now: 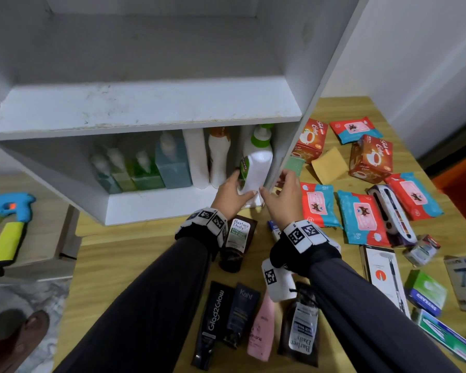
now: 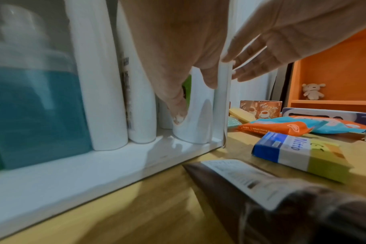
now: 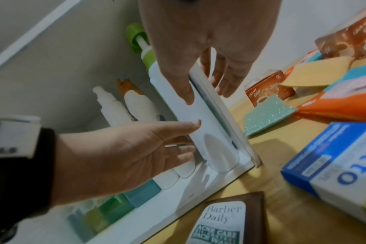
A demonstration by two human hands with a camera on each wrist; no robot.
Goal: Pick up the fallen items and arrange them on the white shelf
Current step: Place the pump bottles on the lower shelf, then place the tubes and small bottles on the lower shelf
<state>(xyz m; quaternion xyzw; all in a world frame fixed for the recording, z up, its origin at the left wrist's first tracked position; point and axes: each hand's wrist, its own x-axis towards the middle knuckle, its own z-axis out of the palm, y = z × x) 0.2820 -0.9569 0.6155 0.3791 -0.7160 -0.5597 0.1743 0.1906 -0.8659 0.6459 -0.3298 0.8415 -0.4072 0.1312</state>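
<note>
A white bottle with a green cap stands at the right end of the white shelf's lower compartment, against the side panel. My left hand holds its lower part, thumb on the front and fingers on its left side. My right hand straddles the side panel with straight fingers outside and the thumb on the bottle's front. More bottles line the compartment to the left. Several tubes lie on the wooden table under my arms.
Wet-wipe packs, tea boxes, sponges, a Nitto box and other boxes cover the table right of the shelf. The upper shelf board is bare. A toy blaster lies on a low stand at left.
</note>
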